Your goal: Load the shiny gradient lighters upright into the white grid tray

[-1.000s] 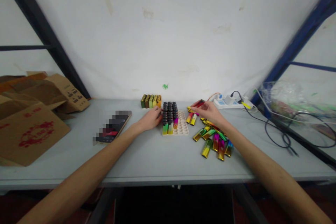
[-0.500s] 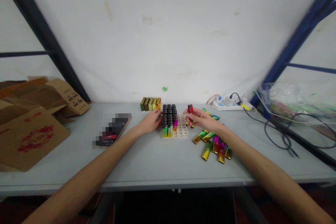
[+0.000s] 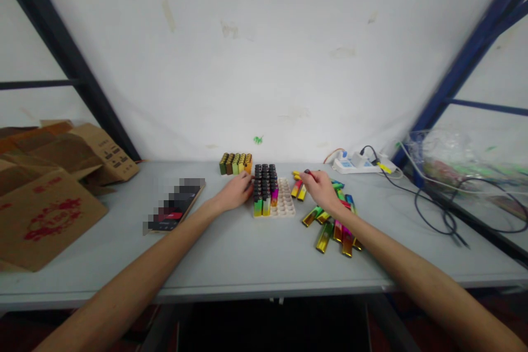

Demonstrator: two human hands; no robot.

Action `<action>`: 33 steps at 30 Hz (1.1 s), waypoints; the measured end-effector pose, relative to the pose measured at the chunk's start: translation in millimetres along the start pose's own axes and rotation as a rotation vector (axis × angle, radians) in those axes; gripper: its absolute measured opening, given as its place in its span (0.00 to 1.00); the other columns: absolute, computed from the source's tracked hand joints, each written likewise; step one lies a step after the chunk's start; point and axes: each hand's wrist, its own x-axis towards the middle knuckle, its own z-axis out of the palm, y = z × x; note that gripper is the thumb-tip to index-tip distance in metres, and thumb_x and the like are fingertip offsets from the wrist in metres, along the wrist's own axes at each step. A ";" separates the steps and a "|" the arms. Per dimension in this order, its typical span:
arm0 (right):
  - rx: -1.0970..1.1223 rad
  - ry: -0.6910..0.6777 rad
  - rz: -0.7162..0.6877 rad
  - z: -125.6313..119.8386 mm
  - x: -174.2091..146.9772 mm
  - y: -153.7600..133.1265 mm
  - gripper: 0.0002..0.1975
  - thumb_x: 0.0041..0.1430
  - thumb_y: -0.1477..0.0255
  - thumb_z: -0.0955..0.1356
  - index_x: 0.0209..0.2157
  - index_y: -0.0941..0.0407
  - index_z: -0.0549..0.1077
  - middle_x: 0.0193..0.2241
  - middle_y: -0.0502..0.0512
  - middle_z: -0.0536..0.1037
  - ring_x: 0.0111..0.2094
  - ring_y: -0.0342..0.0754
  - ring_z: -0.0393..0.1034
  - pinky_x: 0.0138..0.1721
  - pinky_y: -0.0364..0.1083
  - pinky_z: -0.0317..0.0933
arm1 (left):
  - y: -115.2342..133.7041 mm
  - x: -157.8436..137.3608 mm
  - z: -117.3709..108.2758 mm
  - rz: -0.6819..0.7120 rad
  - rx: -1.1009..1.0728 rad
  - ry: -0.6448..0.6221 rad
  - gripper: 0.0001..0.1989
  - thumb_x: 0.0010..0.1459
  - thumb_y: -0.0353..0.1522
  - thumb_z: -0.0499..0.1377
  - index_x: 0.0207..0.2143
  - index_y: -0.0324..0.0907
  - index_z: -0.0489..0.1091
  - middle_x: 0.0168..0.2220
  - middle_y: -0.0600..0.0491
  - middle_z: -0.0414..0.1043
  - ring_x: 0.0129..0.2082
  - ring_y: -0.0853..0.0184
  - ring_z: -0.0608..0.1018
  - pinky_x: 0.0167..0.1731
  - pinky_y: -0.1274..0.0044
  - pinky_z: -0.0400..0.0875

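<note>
A pale tray (image 3: 285, 208) with round holes stands mid-table, its left part filled with upright lighters (image 3: 266, 181) with black tops. My left hand (image 3: 236, 191) is closed at the tray's left edge, fingers against the tray and lighters; the fingertips are partly hidden. Right of the tray, my right hand (image 3: 320, 186) pinches a red lighter (image 3: 309, 172), mostly covered by the fingers. A few lighters (image 3: 297, 189) lie just left of that hand. Under and in front of the right wrist is a loose pile of shiny multicoloured lighters (image 3: 325, 236).
Behind the left hand stands a block of green-to-orange lighters (image 3: 235, 164). A phone-like flat object (image 3: 179, 206), partly pixelated, lies at left, near cardboard boxes (image 3: 53, 214). A power strip (image 3: 357, 165) and black cable (image 3: 445, 220) occupy the right. The wall (image 3: 264, 66) closes the back.
My right hand has shifted right, away from the tray, and turned over with the red lighter, uncovering lighters on the table. My left hand stays at the tray.
</note>
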 end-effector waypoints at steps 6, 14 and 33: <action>-0.025 -0.022 -0.054 4.6 -0.3 0.1 0.25 0.63 0.51 0.61 0.20 0.53 0.57 0.18 0.45 0.53 0.21 0.41 0.49 0.24 0.43 0.45 | 1.5 0.2 -1.0 -0.006 0.004 0.007 0.09 0.65 0.31 0.51 0.37 0.40 0.70 0.39 0.45 0.70 0.41 0.58 0.74 0.44 0.66 0.73; -0.033 -0.179 -0.214 5.7 -0.9 1.8 0.18 0.71 0.54 0.59 0.34 0.53 0.63 0.27 0.49 0.71 0.29 0.45 0.65 0.34 0.45 0.59 | 5.0 0.2 -4.0 -0.018 -0.019 0.001 0.09 0.64 0.30 0.51 0.39 0.39 0.71 0.39 0.45 0.70 0.41 0.58 0.74 0.46 0.66 0.73; -0.325 -0.447 -0.422 13.5 -10.8 -9.2 0.20 0.72 0.56 0.62 0.34 0.57 0.73 0.28 0.54 0.77 0.28 0.46 0.67 0.32 0.44 0.55 | 9.8 0.5 -6.7 -0.037 -0.025 -0.018 0.09 0.64 0.29 0.51 0.40 0.39 0.71 0.40 0.44 0.70 0.42 0.58 0.74 0.47 0.66 0.73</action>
